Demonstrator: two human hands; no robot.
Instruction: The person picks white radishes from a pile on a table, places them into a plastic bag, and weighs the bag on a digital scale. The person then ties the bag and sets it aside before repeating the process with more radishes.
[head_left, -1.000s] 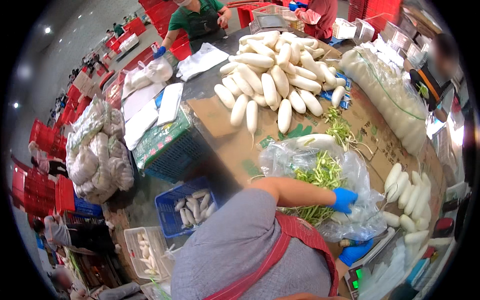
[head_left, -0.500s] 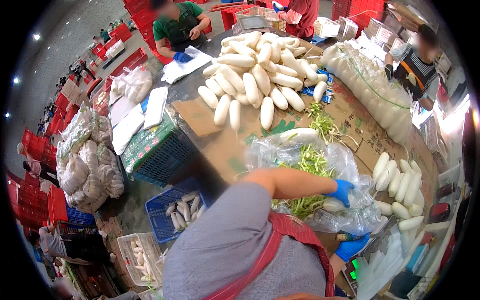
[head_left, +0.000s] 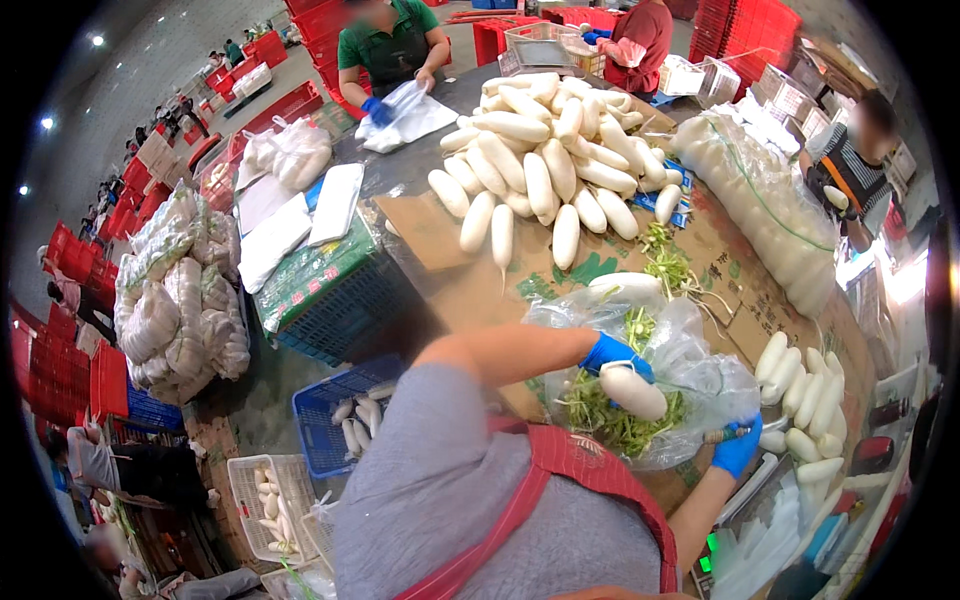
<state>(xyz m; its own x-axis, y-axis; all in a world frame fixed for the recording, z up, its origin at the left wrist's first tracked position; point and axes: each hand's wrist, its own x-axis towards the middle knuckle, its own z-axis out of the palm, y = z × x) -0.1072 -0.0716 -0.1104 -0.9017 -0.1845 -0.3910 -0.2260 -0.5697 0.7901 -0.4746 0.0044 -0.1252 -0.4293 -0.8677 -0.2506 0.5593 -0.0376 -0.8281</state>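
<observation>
The person's left hand [head_left: 615,355], in a thin blue glove with slight wrinkles, is closed over one end of a white radish [head_left: 640,393] with smooth skin and a thick, rounded body. The right hand [head_left: 738,447], in the same kind of glove, is closed around a short brown handle [head_left: 718,436] shaped like a small cylinder; what is joined to this handle cannot be told.

The radish is in the air, just above a heap of green cut stalks and leaves [head_left: 590,405], near the edge of the bench where the person stands. Its long axis goes aslant: the gripped end points to the far left corner of the bench, and the free, blunt end points to the near right corner, roughly toward the right hand. The stalks, thin and tangled, lie on a clear plastic bag [head_left: 705,375], crumpled and shiny.

Flat brown cardboard [head_left: 465,305] covers much of the bench. Toward its far edge rises a pile of smooth white radishes [head_left: 545,150], pointing in many directions. Along the right edge lies a long bulging sack of clear plastic [head_left: 760,215], and nearer to the person, a loose group of white radishes [head_left: 805,390].
</observation>
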